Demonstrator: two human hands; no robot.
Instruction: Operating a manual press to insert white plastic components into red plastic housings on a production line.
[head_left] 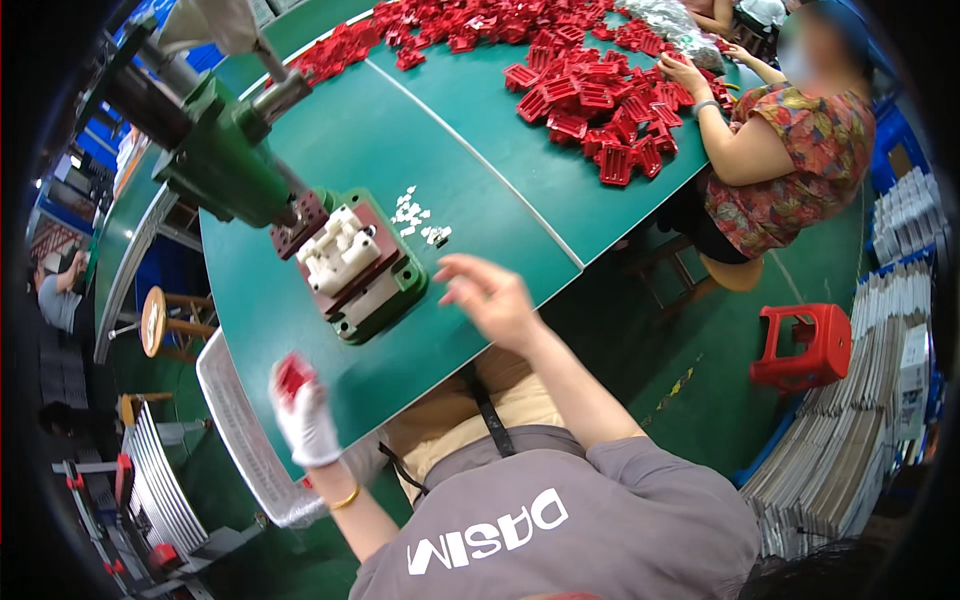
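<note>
1. Location: red plastic part (295, 375) in our left hand (307, 425), at the near left corner of the green desk (400, 375). Height above the surface cannot be read from this view.
2. Left fingers, in a white glove, are closed around the part, which stands out past them toward the press. Motion blur hides its detail and how far each finger wraps it.
3. Right hand (500, 305) is bare and, as far as we see, holds nothing; its fingers are loosely spread and partly curled, just beside the press base (385, 310).
4. Near the right fingertips we note small white pieces (410, 212), scattered on the desk; we see no contact with them.
5. Green bench press (225, 150) stands to our left. A white block (345, 250) with raised posts sits on its base, under the tool head.
6. Handling, our judgement: the part looks like moulded plastic, so we expect it light and stiff. Smooth faces may slip a little against the glove; any thin walls could crack if squeezed hard.
7. Hold, our judgement: pinch it by opposite outer sides, low down, leaving the upper face uncovered.
8. Red plastic frames (600, 100) lie heaped on the far side of the desk, well apart from our hands. Colour matches our part; we cannot confirm the same shape.
</note>
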